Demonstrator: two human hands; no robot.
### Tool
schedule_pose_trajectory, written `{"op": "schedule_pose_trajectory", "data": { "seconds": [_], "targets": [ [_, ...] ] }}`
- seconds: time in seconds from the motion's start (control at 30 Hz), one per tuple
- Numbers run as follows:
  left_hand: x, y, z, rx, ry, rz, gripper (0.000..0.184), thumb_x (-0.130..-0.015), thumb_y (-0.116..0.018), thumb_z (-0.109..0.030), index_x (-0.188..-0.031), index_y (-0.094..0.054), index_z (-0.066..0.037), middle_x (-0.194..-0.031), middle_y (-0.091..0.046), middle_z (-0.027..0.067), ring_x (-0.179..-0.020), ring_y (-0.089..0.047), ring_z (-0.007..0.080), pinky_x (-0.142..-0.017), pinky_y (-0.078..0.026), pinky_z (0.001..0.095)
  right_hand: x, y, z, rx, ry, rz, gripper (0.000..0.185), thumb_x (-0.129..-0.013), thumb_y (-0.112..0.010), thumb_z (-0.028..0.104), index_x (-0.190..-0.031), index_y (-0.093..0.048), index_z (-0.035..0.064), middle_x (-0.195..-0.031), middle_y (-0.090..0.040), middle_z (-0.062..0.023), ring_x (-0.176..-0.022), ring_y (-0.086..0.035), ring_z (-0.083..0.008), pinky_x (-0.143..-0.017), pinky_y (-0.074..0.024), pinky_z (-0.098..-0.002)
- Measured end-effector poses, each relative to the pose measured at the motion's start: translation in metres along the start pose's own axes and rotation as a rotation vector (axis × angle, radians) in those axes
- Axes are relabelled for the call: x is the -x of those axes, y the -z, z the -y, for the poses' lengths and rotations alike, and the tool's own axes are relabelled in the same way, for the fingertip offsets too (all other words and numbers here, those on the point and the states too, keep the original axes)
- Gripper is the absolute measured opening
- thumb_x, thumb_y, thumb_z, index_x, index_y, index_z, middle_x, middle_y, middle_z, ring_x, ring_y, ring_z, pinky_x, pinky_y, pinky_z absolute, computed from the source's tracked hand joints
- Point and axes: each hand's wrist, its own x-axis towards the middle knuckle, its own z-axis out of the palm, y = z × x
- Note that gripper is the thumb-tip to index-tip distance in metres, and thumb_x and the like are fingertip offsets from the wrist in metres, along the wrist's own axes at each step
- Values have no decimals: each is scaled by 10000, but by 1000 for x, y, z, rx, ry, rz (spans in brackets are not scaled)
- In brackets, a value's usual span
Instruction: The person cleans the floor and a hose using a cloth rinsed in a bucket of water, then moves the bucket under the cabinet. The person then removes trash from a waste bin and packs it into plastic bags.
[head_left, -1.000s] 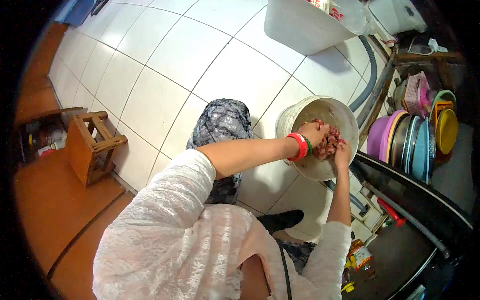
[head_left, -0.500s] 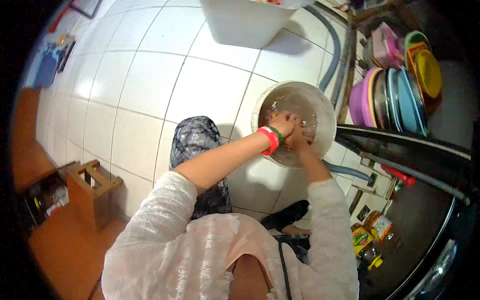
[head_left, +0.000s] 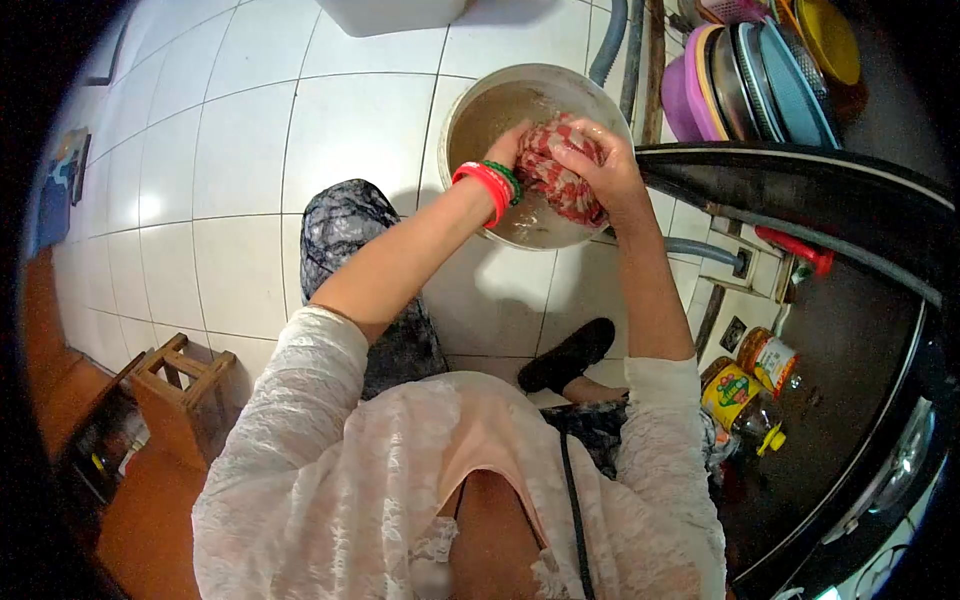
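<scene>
A wet, bunched-up cloth (head_left: 558,178) with a red and beige pattern is squeezed between my hands over a pale round bucket (head_left: 447,150). Murky water (head_left: 487,118) shows inside the bucket. My left hand (head_left: 508,150), with red and green bracelets at the wrist, presses the cloth from the left. Wrapped around its right side is my right hand (head_left: 610,172), thumb across the front. The cloth hides part of the fingers of both hands.
Stacked coloured basins (head_left: 745,85) sit on the right behind a dark bar (head_left: 740,160). Bottles (head_left: 735,395) stand lower right. A grey hose (head_left: 609,45) runs beside the bucket. A wooden stool (head_left: 185,400) is at left, a white bin (head_left: 390,14) at the top.
My hands were down in the bucket's water; now they are raised with the patterned cloth visible between them. The view has shifted, so the bucket sits higher and further left.
</scene>
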Motion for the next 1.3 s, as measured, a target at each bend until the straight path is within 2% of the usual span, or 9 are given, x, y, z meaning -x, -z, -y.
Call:
{"op": "schedule_pose_trajectory", "data": {
  "seconds": [0.2,0.27,0.33,0.4,0.73,0.83,1.07,1.13,1.3],
  "targets": [
    [-13,25,11,557,45,493,378,-871,-426,-345,-1109,-545,-77,-1052,-596,109,-887,-590,270,-781,-487,400,-16,-44,-61,298,217,-252,310,-829,-568,246,-1039,-588,19,-941,-625,-154,-815,-605,-299,-785,-460,-372],
    [-37,31,17,52,-216,224,391,-873,-421,-343,-1094,-564,-55,-1061,-594,121,-890,-587,275,-775,-473,380,-23,-33,-97,709,296,-398,299,-837,-494,251,-1019,-615,47,-994,-600,-203,-888,-565,-401,-824,-438,-442],
    [-8,15,-4,-731,-164,-223,412,-872,-428,-339,-1070,-581,-11,-1070,-591,129,-886,-589,255,-749,-466,365,-26,-14,-83,850,-331,-170,288,-809,-476,240,-992,-642,91,-1026,-591,-208,-957,-538,-403,-840,-428,-447],
    [-29,26,0,-1116,-354,-256,483,-865,-443,-384,-1059,-581,36,-1067,-591,138,-913,-582,239,-767,-451,326,-35,17,-96,867,-443,-125,264,-782,-488,193,-953,-650,74,-991,-596,-228,-985,-538,-382,-842,-428,-426],
    [-38,30,0,-1067,-568,-517,701,-833,-466,-464,-1314,-332,29,-1292,-390,279,-1249,-312,392,-1047,-225,377,-66,-34,-118,1512,-378,312,518,-803,-535,274,-1272,-437,76,-1362,-299,-205,-1272,-249,-393,-941,-195,-679],
    [-26,24,-5,-1079,-505,-479,691,-833,-473,-467,-1329,-332,-8,-1299,-388,271,-1259,-312,372,-1046,-231,363,-58,-51,-165,1669,-293,484,698,-735,-579,397,-1352,-338,179,-1407,-313,-29,-1308,-228,-302,-995,-199,-603],
    [-47,34,13,-986,-412,-268,491,-890,-427,-371,-1258,-456,-47,-1181,-513,235,-1134,-472,301,-988,-316,349,-19,-35,-90,1542,-383,810,654,-680,-646,257,-1278,-400,153,-1153,-551,-144,-1073,-524,-288,-970,-304,-510],
    [-68,49,20,-863,-299,-136,424,-904,-396,-353,-1170,-510,-42,-1094,-553,206,-1021,-522,268,-911,-375,344,6,-16,-50,758,-71,131,499,-653,-635,123,-1127,-481,101,-962,-622,-131,-898,-592,-317,-842,-434,-409],
    [-31,27,12,-577,93,121,367,-945,-312,-292,-1050,-555,-38,-968,-611,117,-807,-594,187,-667,-487,271,39,-6,59,378,140,-155,461,-661,-636,27,-1091,-476,82,-948,-592,-102,-852,-595,-184,-727,-483,-303]
  ]
}}
